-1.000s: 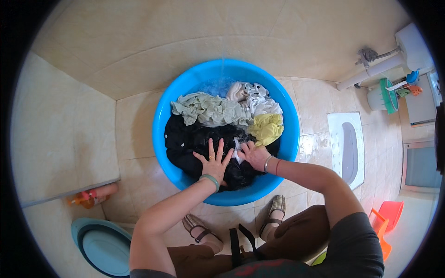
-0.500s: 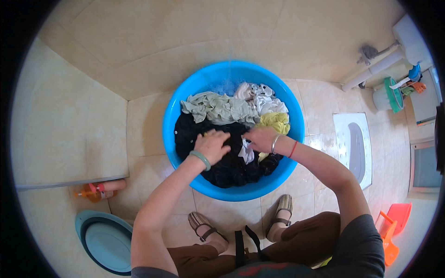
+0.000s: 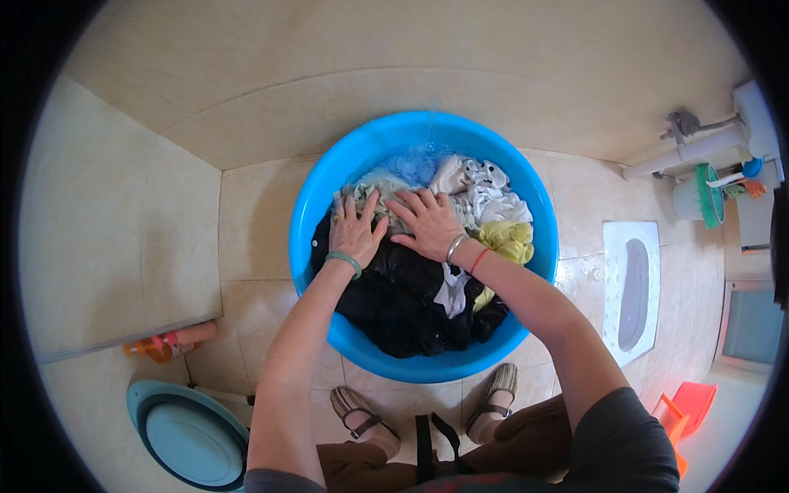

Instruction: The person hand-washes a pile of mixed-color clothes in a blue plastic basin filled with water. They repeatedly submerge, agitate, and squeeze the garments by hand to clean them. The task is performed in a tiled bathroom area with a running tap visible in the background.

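Observation:
A large blue tub [image 3: 427, 371] holds wet laundry, and bubbling water shows at its far side. My left hand [image 3: 355, 234], with a green bangle at the wrist, lies spread over the pale green garment [image 3: 378, 186] and the edge of the black clothes [image 3: 386, 304]. Beside it, my right hand [image 3: 429, 226] presses flat with fingers apart on the same pale garment. To the right of my hands are white clothes [image 3: 493, 201], a yellow cloth [image 3: 507, 240] and a small white piece [image 3: 452, 292] lying on the black ones.
A squat toilet [image 3: 631, 287] is set in the tiled floor at right. A teal basin [image 3: 189, 444] leans at lower left, near orange and pink bottles [image 3: 177, 341]. A white-and-green bucket [image 3: 699, 197] stands far right; a red dustpan [image 3: 694, 407] lies lower right.
Both hands have moved farther away from me, from the black clothes onto the pale green garment, with fingers now spread. The view has shifted slightly.

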`<move>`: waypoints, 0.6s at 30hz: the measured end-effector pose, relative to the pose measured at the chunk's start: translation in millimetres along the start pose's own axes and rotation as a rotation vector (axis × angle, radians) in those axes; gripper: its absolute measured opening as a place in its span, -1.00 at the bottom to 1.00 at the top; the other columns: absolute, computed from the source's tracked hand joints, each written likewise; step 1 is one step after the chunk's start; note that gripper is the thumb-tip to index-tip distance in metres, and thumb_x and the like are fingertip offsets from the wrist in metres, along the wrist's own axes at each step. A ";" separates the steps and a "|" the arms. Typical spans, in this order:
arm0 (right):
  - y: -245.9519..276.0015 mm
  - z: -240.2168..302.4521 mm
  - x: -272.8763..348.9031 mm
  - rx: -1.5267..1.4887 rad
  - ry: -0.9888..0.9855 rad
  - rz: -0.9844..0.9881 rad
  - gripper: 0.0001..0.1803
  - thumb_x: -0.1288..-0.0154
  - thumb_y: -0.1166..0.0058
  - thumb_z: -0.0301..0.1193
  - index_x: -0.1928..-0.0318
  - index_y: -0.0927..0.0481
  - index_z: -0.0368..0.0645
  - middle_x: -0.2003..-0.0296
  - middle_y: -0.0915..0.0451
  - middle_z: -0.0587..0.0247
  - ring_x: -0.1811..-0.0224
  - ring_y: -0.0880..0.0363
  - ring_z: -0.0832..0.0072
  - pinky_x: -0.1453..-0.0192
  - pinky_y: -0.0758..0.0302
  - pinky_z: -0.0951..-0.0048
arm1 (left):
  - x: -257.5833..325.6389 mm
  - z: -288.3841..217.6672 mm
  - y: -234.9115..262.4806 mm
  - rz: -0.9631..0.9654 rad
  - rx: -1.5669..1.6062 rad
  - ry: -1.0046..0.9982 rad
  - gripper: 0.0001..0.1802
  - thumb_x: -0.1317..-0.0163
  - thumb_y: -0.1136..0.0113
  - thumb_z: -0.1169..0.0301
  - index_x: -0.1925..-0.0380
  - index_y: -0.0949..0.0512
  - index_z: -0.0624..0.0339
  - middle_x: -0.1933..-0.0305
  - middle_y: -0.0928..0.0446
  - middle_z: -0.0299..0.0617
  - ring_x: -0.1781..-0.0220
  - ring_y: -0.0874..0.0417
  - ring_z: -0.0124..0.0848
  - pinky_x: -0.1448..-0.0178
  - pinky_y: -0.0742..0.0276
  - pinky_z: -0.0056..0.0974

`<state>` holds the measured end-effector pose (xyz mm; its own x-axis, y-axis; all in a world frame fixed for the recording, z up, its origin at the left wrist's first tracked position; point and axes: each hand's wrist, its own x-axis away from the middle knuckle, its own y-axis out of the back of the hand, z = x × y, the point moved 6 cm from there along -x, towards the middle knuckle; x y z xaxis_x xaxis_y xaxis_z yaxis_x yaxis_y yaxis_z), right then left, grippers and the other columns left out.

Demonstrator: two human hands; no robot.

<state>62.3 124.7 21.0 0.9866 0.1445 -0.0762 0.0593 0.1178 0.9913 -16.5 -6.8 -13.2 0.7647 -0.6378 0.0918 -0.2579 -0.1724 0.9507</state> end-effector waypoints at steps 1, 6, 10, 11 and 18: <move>3.0 -1.9 -2.1 0.004 0.032 -0.086 -0.30 -0.30 -0.05 0.13 -0.36 -0.33 0.14 -0.22 -0.38 0.25 -0.18 -0.33 0.23 -0.10 -0.30 0.13 | -3.4 0.5 -1.4 0.009 -0.025 -0.010 -0.32 -0.39 0.01 -0.05 -0.45 -0.18 -0.16 -0.42 -0.17 0.15 -0.51 -0.08 0.15 -0.46 -0.16 0.16; -9.9 -7.3 -21.4 -0.001 -0.014 -0.085 -0.45 -0.29 -0.07 0.03 -0.17 -0.46 0.03 -0.01 -0.44 0.23 -0.05 -0.38 0.25 -0.05 -0.34 0.16 | -22.7 0.0 -1.7 -0.013 -0.071 -0.029 -0.45 -0.33 -0.07 0.10 -0.28 -0.30 -0.05 -0.14 -0.36 0.03 -0.21 -0.36 0.06 -0.23 -0.33 0.12; -25.2 -17.6 -37.1 -0.027 -0.129 0.004 -0.57 -0.30 -0.06 -0.09 -0.05 -0.48 -0.07 0.01 -0.47 0.16 -0.03 -0.44 0.22 -0.04 -0.41 0.20 | -40.1 -0.5 -5.3 0.051 -0.074 -0.002 -0.58 -0.34 -0.05 0.18 -0.15 -0.34 0.00 -0.12 -0.39 0.03 -0.20 -0.39 0.02 -0.21 -0.33 0.13; -27.7 -19.2 -40.0 -0.030 -0.141 -0.002 -0.60 -0.31 -0.05 -0.11 -0.01 -0.48 -0.09 0.04 -0.48 0.14 0.00 -0.47 0.21 -0.01 -0.43 0.19 | -43.5 0.1 -11.1 0.042 -0.081 -0.008 -0.60 -0.35 -0.04 0.19 -0.14 -0.34 0.01 -0.10 -0.41 0.06 -0.21 -0.40 0.03 -0.20 -0.34 0.14; -46.8 -29.6 -53.8 -0.069 -0.246 -0.005 -0.75 -0.33 0.02 -0.21 0.18 -0.47 -0.13 0.27 -0.59 0.13 0.20 -0.64 0.19 0.15 -0.56 0.13 | -61.6 4.9 -28.5 0.137 -0.043 0.069 -0.73 -0.42 0.06 0.18 0.06 -0.34 0.10 0.09 -0.56 0.17 0.07 -0.62 0.13 0.05 -0.53 0.13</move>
<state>1.9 140.5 -24.5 0.9942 -0.0985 -0.0443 0.0620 0.1856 0.9807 -59.1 33.7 -47.4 0.7633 -0.5995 0.2406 -0.3385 -0.0541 0.9394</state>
